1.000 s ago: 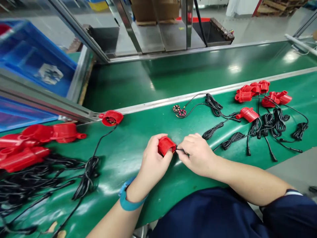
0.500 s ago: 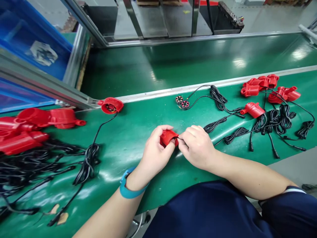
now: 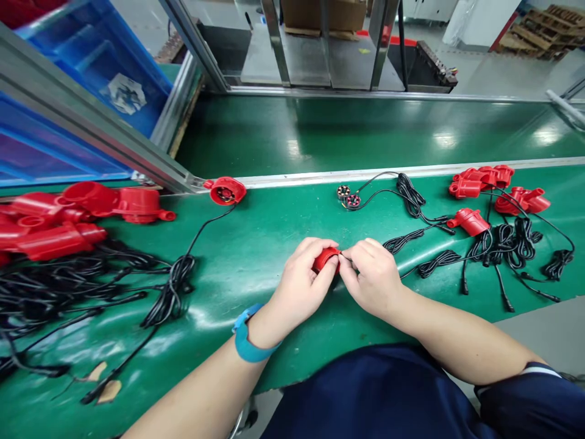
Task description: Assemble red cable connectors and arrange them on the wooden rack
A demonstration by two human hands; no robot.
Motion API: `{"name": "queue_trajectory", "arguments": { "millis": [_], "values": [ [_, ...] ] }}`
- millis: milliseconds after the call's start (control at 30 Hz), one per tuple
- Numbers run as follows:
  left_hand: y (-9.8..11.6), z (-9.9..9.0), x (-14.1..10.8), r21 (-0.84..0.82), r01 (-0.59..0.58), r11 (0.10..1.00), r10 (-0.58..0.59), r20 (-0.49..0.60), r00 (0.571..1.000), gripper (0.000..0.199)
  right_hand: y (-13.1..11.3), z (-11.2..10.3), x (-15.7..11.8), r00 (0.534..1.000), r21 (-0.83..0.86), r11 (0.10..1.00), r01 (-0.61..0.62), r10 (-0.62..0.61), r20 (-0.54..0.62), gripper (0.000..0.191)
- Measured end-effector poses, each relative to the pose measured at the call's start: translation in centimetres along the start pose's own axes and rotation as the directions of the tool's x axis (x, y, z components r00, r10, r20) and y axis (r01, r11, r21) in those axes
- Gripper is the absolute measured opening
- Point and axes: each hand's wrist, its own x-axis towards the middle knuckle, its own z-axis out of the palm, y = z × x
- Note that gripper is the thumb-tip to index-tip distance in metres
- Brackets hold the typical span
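Note:
My left hand [image 3: 307, 274], with a teal band on its wrist, is wrapped round a red plastic housing [image 3: 323, 258]. Close against it, my right hand [image 3: 372, 274] pinches a thin black cable [image 3: 346, 258] at the housing's edge. Both hands partly cover the housing, so its inside is hard to make out. A bundled black cable [image 3: 439, 263] lies to the right of my right hand. Beyond my hands rest two small round coil parts [image 3: 352, 201] on thin black leads.
Red housings [image 3: 59, 241] and tangled black cables [image 3: 137, 286] crowd the left of the green bench [image 3: 274, 219]. One housing with a cable [image 3: 227, 191] sits by the metal post. More red housings [image 3: 470, 222] and coiled cables lie at right. Blue bins [image 3: 95, 61] stand at far left.
The view has shifted, so the bench and hands appear slightly lower and to the right. The left hand still grips the housing, turned slightly, and the right hand still pinches the cable.

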Motion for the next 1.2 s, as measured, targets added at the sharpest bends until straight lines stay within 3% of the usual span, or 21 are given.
{"name": "queue_trajectory", "arguments": {
  "millis": [267,533,800,933,1200],
  "values": [
    [-0.2,-0.1,0.3,0.015,0.007,1.000,-0.006,-0.009,1.000,0.015,0.6,-1.1,0.1,0.995,0.028,0.998,0.048,-0.050,0.084,0.025],
    [0.0,0.3,0.1,0.077,-0.029,0.997,0.027,0.023,0.999,0.017,0.7,-0.4,-0.5,0.988,-0.043,0.995,0.087,-0.081,0.130,0.032],
    [0.0,0.7,0.0,0.139,-0.008,0.990,0.006,0.011,1.000,0.023,0.1,0.1,-0.4,0.979,-0.110,0.992,0.058,-0.035,0.200,0.031],
    [-0.3,0.3,0.2,0.133,-0.012,0.991,0.011,0.011,1.000,0.022,0.4,0.4,-0.1,0.972,-0.059,0.998,0.035,-0.020,0.236,0.028],
    [-1.5,0.1,0.2,0.124,-0.009,0.992,0.008,0.009,1.000,0.021,1.1,0.1,0.1,0.981,0.021,0.999,-0.028,0.023,0.190,0.028]
  ]
}}
